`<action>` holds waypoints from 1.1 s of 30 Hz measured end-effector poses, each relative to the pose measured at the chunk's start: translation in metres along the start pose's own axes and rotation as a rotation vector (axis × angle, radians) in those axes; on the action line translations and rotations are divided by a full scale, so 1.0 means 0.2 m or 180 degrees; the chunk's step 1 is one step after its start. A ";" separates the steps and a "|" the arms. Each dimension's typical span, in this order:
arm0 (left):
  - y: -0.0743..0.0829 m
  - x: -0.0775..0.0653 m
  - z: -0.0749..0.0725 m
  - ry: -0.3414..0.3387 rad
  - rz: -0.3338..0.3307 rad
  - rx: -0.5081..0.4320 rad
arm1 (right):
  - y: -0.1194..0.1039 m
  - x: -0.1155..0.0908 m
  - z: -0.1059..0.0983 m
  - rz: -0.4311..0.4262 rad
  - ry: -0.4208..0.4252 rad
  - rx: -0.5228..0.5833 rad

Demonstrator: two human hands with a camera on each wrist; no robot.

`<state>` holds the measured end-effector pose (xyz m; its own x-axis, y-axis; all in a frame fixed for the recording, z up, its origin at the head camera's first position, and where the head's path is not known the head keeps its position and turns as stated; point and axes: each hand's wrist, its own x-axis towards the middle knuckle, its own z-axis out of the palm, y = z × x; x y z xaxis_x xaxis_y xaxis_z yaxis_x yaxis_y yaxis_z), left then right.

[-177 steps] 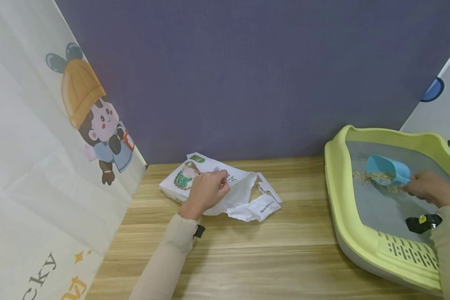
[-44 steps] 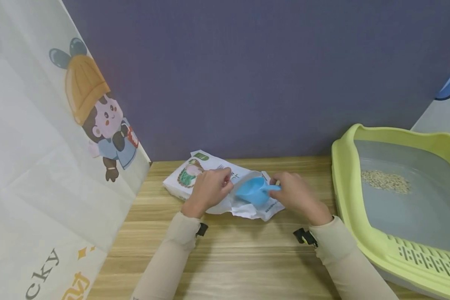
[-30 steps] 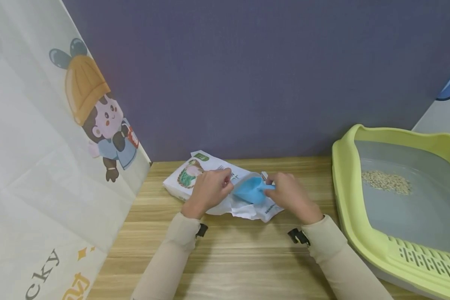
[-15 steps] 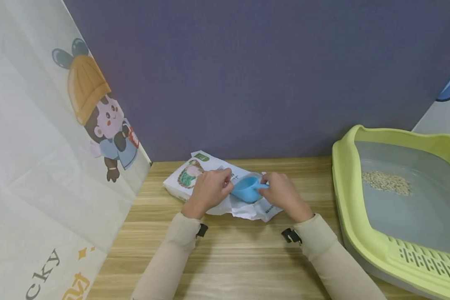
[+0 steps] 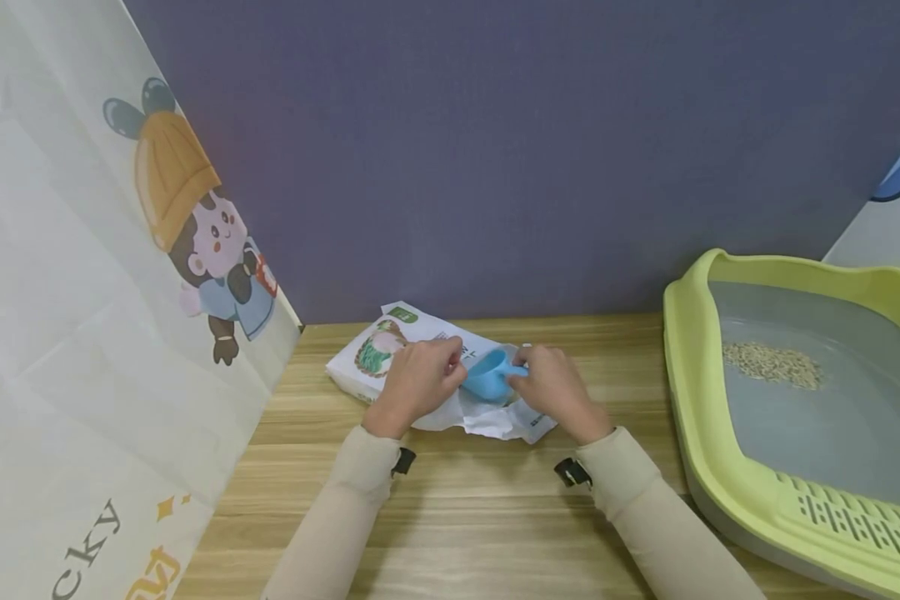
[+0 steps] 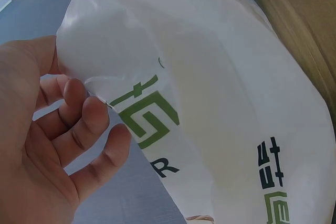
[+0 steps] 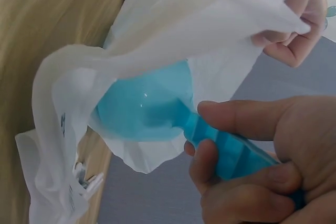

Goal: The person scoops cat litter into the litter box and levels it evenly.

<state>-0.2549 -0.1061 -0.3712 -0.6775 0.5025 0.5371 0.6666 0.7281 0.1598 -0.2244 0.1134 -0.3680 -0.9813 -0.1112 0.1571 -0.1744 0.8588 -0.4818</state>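
Observation:
A white printed bag [image 5: 450, 340] with a torn mouth lies on its side on the wooden table. My left hand [image 5: 420, 379] pinches the edge of its mouth between thumb and fingers; in the left wrist view the plastic [image 6: 220, 77] is drawn up from that hand [image 6: 68, 124]. My right hand [image 5: 558, 387] grips the ribbed handle of a blue scoop [image 5: 487, 375]. In the right wrist view the scoop's bowl [image 7: 152, 103] sits inside the bag's opening, partly covered by the white film [image 7: 173, 35]. The bag's contents are hidden.
At the right stands a yellow-rimmed litter box [image 5: 682, 375] with a grey floor and a small heap of tan pellets [image 5: 772, 365]. A dark blue panel [image 5: 480, 167] rises behind the table [image 5: 465, 517]; a white printed sheet [image 5: 60, 292] hangs at the left.
Earlier the right hand held the scoop with pellets over the litter box; the pellets now lie there. The scoop has since moved left, deeper into the bag. The left hand has kept its place.

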 end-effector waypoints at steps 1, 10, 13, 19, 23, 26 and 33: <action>0.00 0.00 0.00 -0.0003 -0.0001 -0.0005 | 0.00 0.00 0.00 0.0013 0.0001 0.0003; 0.00 0.00 0.00 -0.0010 -0.0004 -0.0002 | 0.00 0.01 0.05 0.0111 0.0004 0.0045; 0.00 0.00 0.00 -0.0022 -0.0005 0.0010 | 0.00 0.01 0.06 0.0103 0.0041 0.0058; -0.01 0.00 0.00 -0.0018 0.0003 -0.0041 | 0.01 0.02 0.07 0.0068 0.0060 0.0087; 0.00 0.00 0.00 -0.0027 -0.0005 -0.0053 | 0.02 0.02 0.07 0.0051 0.0051 0.0098; 0.00 0.00 0.00 -0.0020 -0.0011 -0.0077 | 0.02 0.02 0.08 0.0045 0.0056 0.0105; -0.01 0.00 0.00 0.0024 -0.0002 -0.0120 | 0.03 0.03 0.09 0.0087 0.0064 0.0145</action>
<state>-0.2557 -0.1073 -0.3709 -0.6756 0.4985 0.5433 0.6776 0.7102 0.1910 -0.2334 0.1087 -0.3856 -0.9840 -0.0776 0.1602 -0.1515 0.8377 -0.5247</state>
